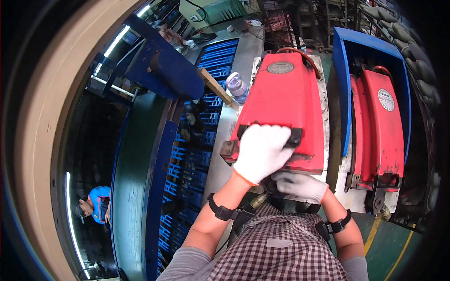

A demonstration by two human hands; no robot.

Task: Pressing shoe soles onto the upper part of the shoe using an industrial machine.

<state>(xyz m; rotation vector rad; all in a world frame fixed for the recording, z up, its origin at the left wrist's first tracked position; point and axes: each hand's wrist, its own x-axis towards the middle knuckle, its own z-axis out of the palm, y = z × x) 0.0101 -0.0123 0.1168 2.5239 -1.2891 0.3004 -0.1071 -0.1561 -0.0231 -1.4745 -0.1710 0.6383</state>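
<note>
A red hinged metal cover (283, 100) of a machine lies in front of me, its near edge lifted. My left hand (260, 152), in a white glove, grips the black handle on that near edge. My right hand (300, 185), also gloved, reaches under the cover's near edge onto a dark part; what it holds is hidden. A second red cover (382, 129) sits to the right inside a blue frame (344, 75), with a latch at its near end.
A clear plastic bottle (236, 86) and a wooden board (213, 85) sit left of the cover. Blue racks (194, 159) and a large blue-green machine body (136, 187) fill the left. Another person in a blue shirt (96, 206) is at lower left. Dark sacks (412, 51) are stacked at the right.
</note>
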